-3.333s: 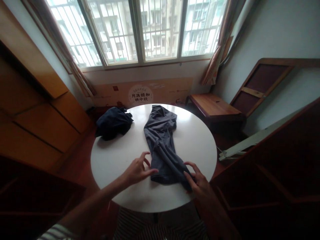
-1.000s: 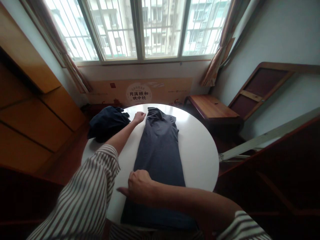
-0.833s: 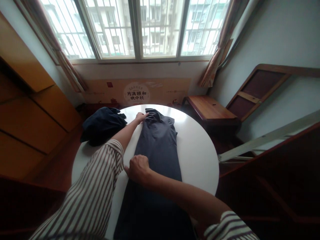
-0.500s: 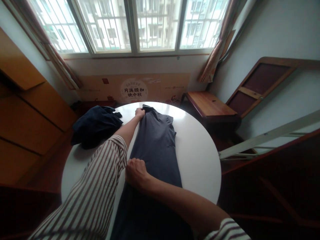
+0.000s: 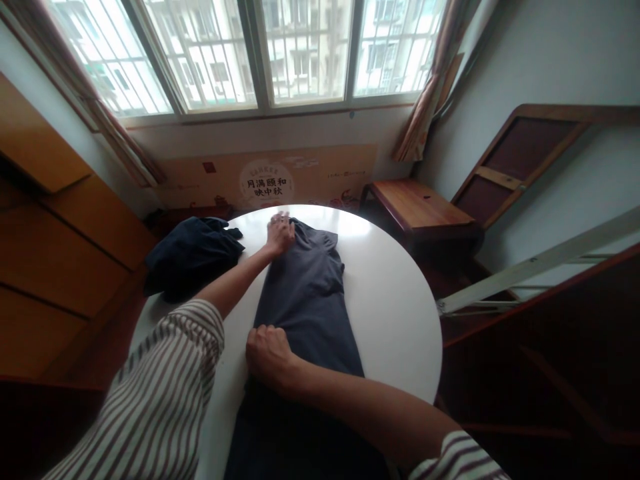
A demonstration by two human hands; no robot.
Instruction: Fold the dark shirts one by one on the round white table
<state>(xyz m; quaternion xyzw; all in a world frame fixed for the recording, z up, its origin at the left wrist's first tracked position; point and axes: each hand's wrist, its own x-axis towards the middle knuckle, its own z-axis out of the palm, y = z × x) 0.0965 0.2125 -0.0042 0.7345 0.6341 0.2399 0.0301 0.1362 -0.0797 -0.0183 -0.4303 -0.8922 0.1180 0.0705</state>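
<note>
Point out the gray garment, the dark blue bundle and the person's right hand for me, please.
Gray garment (image 5: 307,290): head view, far half of its surface.
Dark blue bundle (image 5: 194,259): head view, middle of its crumpled cloth.
Right hand (image 5: 271,355): head view, back of the hand.

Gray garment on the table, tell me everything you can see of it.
The gray garment lies on the white table, its thin-looking cloth fairly smooth, with creases toward the far end. Its near part runs dark past the picture's bottom edge. The right hand is closed on its left edge; the left hand, blurred, is at its far left corner, contact unclear.
</note>
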